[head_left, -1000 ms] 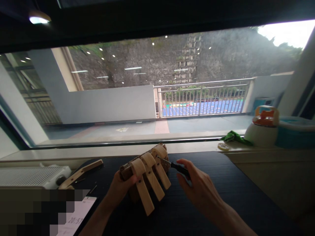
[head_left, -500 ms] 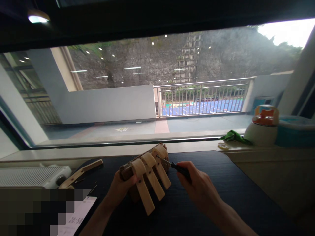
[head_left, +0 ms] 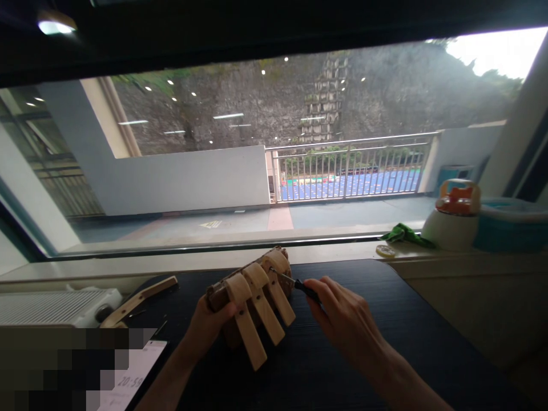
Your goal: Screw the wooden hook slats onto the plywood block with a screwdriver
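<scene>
My left hand (head_left: 208, 323) grips the left end of a wooden piece (head_left: 219, 295) that looks like a bark-covered log, its thumb on the front. Three pale wooden strips (head_left: 269, 321) with rounded upper ends are fixed across it and slope down towards me. Dark screws or holes show on the strips. My right hand (head_left: 338, 305) is closed around the dark handle of a screwdriver (head_left: 302, 286). The metal shaft points up and left, and its tip meets the upper part of the rightmost strip (head_left: 278, 264). The underside of the log is hidden.
A dark table (head_left: 359, 354) lies beneath. On its left are a loose jointed wooden piece (head_left: 148, 294), small thin items and a lit phone-like screen (head_left: 136, 374). A radiator (head_left: 60, 307) stands beyond. The sill holds a green cloth (head_left: 405, 234), a white jug (head_left: 449, 225) and a teal box (head_left: 509, 228).
My right hand's fingers have shifted slightly on the screwdriver handle. Its tip stays at the rightmost strip. The whole view has moved a little, and the screen's digits went from 20:58 to 20:59.
</scene>
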Demonstrator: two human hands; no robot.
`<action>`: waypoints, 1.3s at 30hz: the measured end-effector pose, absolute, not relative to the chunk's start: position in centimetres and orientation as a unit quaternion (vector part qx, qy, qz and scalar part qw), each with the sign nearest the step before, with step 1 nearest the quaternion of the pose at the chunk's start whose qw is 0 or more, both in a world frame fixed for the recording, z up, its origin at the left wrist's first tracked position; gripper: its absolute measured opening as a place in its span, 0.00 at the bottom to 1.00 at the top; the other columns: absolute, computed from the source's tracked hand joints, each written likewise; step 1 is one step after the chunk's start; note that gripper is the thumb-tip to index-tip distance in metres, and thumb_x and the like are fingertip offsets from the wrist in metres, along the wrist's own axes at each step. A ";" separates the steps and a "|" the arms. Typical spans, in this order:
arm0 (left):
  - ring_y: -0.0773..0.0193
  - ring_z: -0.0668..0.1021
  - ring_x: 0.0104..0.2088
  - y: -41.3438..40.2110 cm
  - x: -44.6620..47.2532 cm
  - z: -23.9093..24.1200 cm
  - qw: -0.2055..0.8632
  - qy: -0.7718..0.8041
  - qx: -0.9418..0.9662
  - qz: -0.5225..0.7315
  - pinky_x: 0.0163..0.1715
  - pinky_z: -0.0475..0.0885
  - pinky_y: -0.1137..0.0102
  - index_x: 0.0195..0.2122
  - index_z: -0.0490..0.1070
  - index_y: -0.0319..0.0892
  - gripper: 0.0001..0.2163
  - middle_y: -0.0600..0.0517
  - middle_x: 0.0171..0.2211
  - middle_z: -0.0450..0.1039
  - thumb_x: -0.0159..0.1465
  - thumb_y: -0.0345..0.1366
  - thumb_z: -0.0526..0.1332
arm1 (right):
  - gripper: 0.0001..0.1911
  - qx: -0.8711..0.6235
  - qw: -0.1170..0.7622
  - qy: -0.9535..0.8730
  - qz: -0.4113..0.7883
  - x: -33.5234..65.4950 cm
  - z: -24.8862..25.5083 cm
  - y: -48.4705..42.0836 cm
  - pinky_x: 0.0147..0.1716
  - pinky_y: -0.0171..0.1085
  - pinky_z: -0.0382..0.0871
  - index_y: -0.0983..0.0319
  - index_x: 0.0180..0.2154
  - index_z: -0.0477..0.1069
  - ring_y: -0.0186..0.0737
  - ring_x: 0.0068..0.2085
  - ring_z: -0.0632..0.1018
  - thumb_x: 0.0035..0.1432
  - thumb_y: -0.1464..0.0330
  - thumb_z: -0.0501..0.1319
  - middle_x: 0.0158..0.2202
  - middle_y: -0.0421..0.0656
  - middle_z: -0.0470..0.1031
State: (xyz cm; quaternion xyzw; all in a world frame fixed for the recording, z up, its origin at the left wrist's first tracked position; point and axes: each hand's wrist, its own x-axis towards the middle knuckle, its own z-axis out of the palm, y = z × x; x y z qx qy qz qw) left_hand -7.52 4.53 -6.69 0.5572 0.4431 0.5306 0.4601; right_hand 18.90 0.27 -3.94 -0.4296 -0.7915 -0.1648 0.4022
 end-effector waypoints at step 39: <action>0.54 0.79 0.30 4.0 -6.6 -5.8 0.418 0.466 0.562 0.541 0.31 0.75 0.67 0.32 0.76 0.37 0.13 0.51 0.27 0.79 0.44 0.34 0.67 | 0.11 -0.470 0.421 -0.773 -0.069 18.7 -3.6 -0.2 0.29 0.34 0.64 0.61 0.42 0.61 0.37 0.32 0.74 0.56 0.73 0.53 0.33 0.42 0.71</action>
